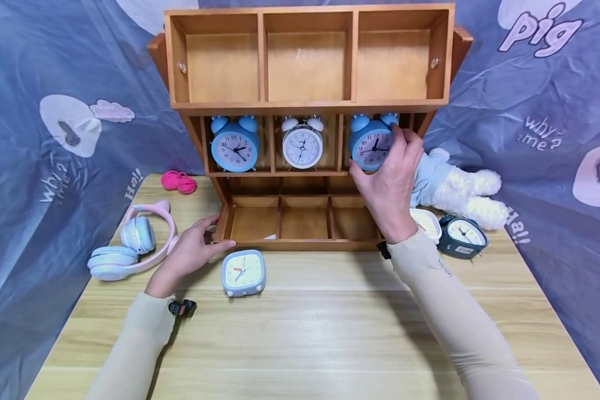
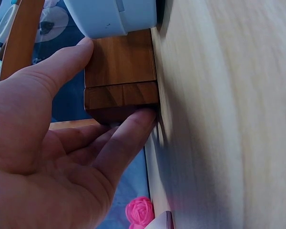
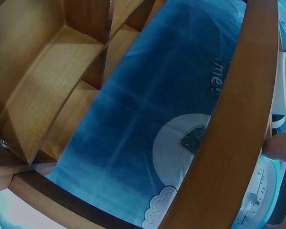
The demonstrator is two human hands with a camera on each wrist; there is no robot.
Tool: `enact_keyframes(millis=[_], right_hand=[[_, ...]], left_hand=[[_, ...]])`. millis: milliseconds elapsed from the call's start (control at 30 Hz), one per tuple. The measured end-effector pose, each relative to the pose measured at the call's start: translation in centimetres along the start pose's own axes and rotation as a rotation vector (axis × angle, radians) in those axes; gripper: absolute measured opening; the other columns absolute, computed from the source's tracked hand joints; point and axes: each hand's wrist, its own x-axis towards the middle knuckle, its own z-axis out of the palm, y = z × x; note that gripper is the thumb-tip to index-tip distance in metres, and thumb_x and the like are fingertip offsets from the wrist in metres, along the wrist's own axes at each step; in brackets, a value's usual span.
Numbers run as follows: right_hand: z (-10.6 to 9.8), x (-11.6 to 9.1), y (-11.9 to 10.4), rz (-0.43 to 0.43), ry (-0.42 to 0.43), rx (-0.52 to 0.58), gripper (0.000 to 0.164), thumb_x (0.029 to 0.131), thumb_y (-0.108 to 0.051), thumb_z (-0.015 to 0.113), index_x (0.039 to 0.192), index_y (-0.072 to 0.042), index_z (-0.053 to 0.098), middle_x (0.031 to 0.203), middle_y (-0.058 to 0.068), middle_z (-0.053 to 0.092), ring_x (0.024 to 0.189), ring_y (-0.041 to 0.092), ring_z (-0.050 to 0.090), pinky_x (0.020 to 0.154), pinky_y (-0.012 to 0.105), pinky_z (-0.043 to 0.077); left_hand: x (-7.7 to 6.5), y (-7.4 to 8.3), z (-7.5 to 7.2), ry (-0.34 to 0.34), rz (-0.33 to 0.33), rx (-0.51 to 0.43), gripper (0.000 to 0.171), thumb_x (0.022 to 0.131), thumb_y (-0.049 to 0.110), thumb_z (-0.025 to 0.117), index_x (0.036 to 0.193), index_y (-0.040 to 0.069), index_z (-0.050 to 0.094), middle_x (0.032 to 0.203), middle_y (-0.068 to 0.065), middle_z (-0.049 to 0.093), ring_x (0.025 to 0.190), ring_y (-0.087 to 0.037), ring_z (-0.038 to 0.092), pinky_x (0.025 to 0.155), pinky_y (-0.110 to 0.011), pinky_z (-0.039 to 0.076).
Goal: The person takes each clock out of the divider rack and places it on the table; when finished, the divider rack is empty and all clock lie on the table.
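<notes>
My right hand (image 1: pixel 392 180) holds a blue twin-bell alarm clock (image 1: pixel 369 153) in the right compartment of the middle tier, thumb at its lower left and fingers along its right side. In the right wrist view, a fingertip (image 3: pixel 281 147) overlaps the clock's rim. My left hand (image 1: pixel 194 244) grips the lower left corner of the wooden shelf (image 1: pixel 310 104), its thumb and fingers on either side of the wood (image 2: pixel 121 93). Another blue twin-bell clock (image 1: pixel 235 149) stands in the middle tier's left compartment, and a white one (image 1: pixel 302 147) in the centre.
A small blue-grey square clock (image 1: pixel 243 273) stands before the shelf. Pink-and-blue headphones (image 1: pixel 132 244) and a pink yarn bundle (image 1: pixel 178 181) lie left. A white clock (image 1: pixel 426 225), a dark green clock (image 1: pixel 462 236) and a plush toy (image 1: pixel 460 186) are at right.
</notes>
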Motion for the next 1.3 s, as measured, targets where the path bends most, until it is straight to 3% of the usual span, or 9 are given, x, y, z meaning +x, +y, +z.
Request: enact_keyframes(millis=[467,1300], right_hand=[[-0.5,0.5,-0.3,-0.024,0.009,0.010,0.088,0.084,-0.031,0.091,0.155,0.004,0.053,0.142,0.034,0.050,0.138,0.052,0.045,0.126,0.052,0.042],[-2.3,0.5,-2.2,-0.007,-0.048,0.012,0.091,0.083,-0.030,0.093,0.156,0.005,0.052,0.141,0.034,0.048,0.140,0.050,0.043,0.125,0.052,0.043]], left_hand=[[0.1,-0.1,0.0,0.009,0.004,0.006,0.101,0.101,0.054,0.081,0.174,0.002,0.034,0.168,-0.028,0.053,0.138,-0.046,0.066,0.113,-0.063,0.057],[0.1,-0.1,0.0,0.001,-0.001,0.011,0.099,0.102,0.052,0.081,0.175,0.003,0.034,0.168,-0.028,0.053,0.140,-0.046,0.066,0.113,-0.063,0.057]])
